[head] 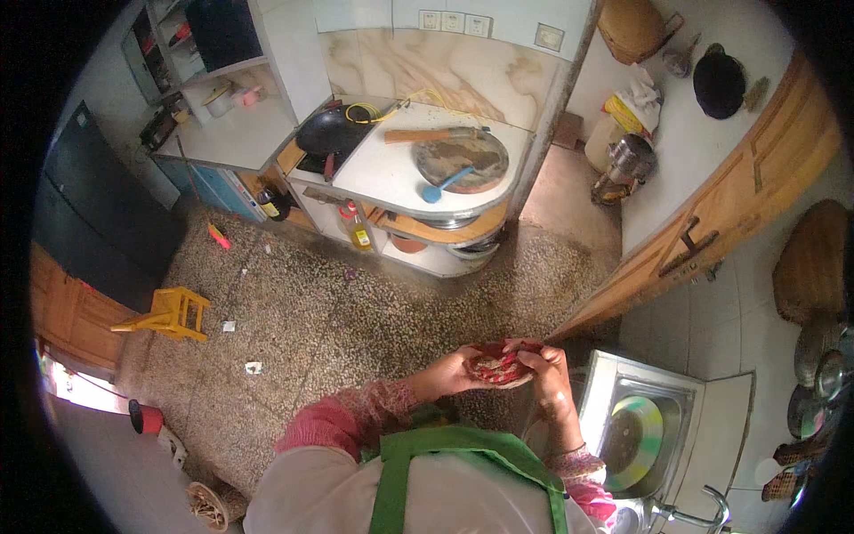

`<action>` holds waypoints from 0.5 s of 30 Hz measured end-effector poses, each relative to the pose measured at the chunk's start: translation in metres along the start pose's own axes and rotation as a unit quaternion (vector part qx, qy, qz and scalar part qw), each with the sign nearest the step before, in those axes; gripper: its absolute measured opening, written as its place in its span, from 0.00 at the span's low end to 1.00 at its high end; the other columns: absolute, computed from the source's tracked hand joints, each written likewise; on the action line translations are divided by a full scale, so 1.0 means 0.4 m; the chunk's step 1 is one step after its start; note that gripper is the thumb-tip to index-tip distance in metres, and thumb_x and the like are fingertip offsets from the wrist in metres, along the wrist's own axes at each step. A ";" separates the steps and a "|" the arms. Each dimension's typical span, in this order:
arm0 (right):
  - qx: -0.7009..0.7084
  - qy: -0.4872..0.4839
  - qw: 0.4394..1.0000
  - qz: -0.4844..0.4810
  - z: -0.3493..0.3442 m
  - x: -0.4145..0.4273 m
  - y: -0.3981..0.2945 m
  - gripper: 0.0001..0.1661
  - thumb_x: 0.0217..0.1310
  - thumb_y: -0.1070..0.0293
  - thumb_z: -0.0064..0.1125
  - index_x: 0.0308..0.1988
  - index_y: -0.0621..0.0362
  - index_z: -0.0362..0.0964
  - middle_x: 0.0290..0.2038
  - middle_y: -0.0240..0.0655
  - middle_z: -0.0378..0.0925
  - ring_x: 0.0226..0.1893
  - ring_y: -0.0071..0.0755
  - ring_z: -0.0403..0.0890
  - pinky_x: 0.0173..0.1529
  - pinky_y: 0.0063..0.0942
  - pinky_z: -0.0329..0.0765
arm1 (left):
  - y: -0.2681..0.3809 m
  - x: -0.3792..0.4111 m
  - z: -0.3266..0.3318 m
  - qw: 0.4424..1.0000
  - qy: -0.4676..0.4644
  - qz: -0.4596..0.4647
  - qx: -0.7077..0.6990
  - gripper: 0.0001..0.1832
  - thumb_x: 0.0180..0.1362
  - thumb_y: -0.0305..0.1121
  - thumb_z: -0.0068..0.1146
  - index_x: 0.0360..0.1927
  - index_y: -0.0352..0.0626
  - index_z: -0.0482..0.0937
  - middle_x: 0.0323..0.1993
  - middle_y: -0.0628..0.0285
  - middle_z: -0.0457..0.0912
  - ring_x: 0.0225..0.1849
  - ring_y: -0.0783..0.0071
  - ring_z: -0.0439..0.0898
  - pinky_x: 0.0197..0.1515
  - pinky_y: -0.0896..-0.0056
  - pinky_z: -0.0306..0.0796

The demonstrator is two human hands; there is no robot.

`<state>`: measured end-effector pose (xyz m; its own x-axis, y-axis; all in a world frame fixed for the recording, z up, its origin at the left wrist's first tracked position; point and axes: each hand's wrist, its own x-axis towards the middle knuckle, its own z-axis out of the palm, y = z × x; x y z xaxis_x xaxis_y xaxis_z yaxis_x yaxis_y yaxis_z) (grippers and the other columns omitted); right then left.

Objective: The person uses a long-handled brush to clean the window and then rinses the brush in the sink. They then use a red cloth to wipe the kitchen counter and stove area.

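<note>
Both of my hands are around a small red and beige item [502,367] that looks woven or knitted; its exact kind is unclear. My left hand [457,371] grips its left side. On the other side, my right hand [551,374] has its thumb across the top and fingers along the far edge. The item is held in front of my chest, above the speckled floor [373,320]. I wear a green-strapped apron [460,440] and pink patterned sleeves.
To my right is a steel sink [674,394] with a green and yellow basin [650,434] inside. An open wooden door [667,233] stands beyond it. Ahead, a white counter [373,180] bears a wok [333,130] and a round board [467,160]. A yellow stool [177,312] is at left.
</note>
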<state>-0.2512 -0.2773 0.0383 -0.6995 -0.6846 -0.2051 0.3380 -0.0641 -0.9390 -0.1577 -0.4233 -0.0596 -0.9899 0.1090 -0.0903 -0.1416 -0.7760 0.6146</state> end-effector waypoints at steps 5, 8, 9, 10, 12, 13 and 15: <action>-0.081 -0.012 0.979 -0.185 -0.019 0.154 -0.064 0.17 0.60 0.67 0.44 0.26 0.67 0.74 0.30 0.40 0.78 0.29 0.26 0.77 0.37 0.24 0.73 | 0.193 0.015 -0.021 0.967 0.015 0.064 -0.245 0.25 0.56 0.17 0.39 0.58 0.36 0.54 0.58 0.53 0.60 0.60 0.66 0.61 0.60 0.61 0.60; -0.183 0.090 0.969 -0.143 -0.081 0.250 -0.162 0.21 0.61 0.56 0.46 0.25 0.63 0.73 0.25 0.37 0.77 0.27 0.32 0.78 0.32 0.30 0.74 | 0.198 0.045 -0.151 0.989 0.098 0.084 -0.070 0.16 0.55 0.22 0.45 0.49 0.33 0.66 0.49 0.57 0.71 0.52 0.70 0.69 0.57 0.66 0.62; -0.257 0.121 0.948 -0.145 -0.109 0.277 -0.182 0.22 0.60 0.55 0.47 0.25 0.64 0.73 0.25 0.37 0.78 0.27 0.34 0.79 0.31 0.32 0.74 | 0.253 0.054 -0.111 0.985 0.095 0.062 -0.131 0.15 0.55 0.22 0.46 0.47 0.32 0.67 0.47 0.58 0.72 0.51 0.71 0.71 0.57 0.67 0.62; -0.423 0.115 0.885 -0.156 -0.123 0.306 -0.181 0.22 0.59 0.54 0.48 0.27 0.64 0.73 0.25 0.38 0.78 0.27 0.35 0.79 0.31 0.32 0.74 | 0.287 0.058 -0.105 0.958 0.094 0.171 0.210 0.18 0.54 0.22 0.47 0.50 0.33 0.64 0.49 0.57 0.70 0.50 0.70 0.71 0.56 0.67 0.63; -0.707 0.089 0.681 -0.165 -0.148 0.371 -0.167 0.22 0.57 0.53 0.51 0.30 0.64 0.73 0.27 0.39 0.78 0.27 0.39 0.79 0.32 0.33 0.74 | 0.345 0.105 -0.105 0.925 0.123 0.238 0.269 0.21 0.54 0.23 0.48 0.52 0.34 0.61 0.50 0.57 0.69 0.51 0.69 0.70 0.55 0.67 0.63; -0.643 0.042 0.739 -0.195 -0.143 0.402 -0.153 0.23 0.55 0.51 0.54 0.33 0.63 0.73 0.29 0.41 0.78 0.29 0.41 0.79 0.35 0.33 0.74 | 0.381 0.130 -0.100 0.905 0.139 0.269 0.298 0.23 0.54 0.24 0.49 0.53 0.35 0.59 0.51 0.57 0.68 0.51 0.69 0.70 0.55 0.67 0.63; -0.512 -0.053 0.854 -0.082 -0.041 0.453 -0.175 0.33 0.45 0.49 0.63 0.46 0.60 0.66 0.39 0.43 0.75 0.42 0.42 0.75 0.46 0.33 0.71 | 0.435 0.205 -0.092 0.976 0.151 0.159 -0.015 0.29 0.52 0.28 0.53 0.56 0.37 0.55 0.51 0.56 0.66 0.53 0.68 0.67 0.55 0.65 0.63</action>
<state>-0.4119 -0.3849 0.0624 -0.6047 -0.7931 -0.0723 -0.5245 0.4649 -0.7133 -0.2636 -0.5725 0.0111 -0.9370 -0.3248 -0.1282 0.1777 -0.7595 0.6257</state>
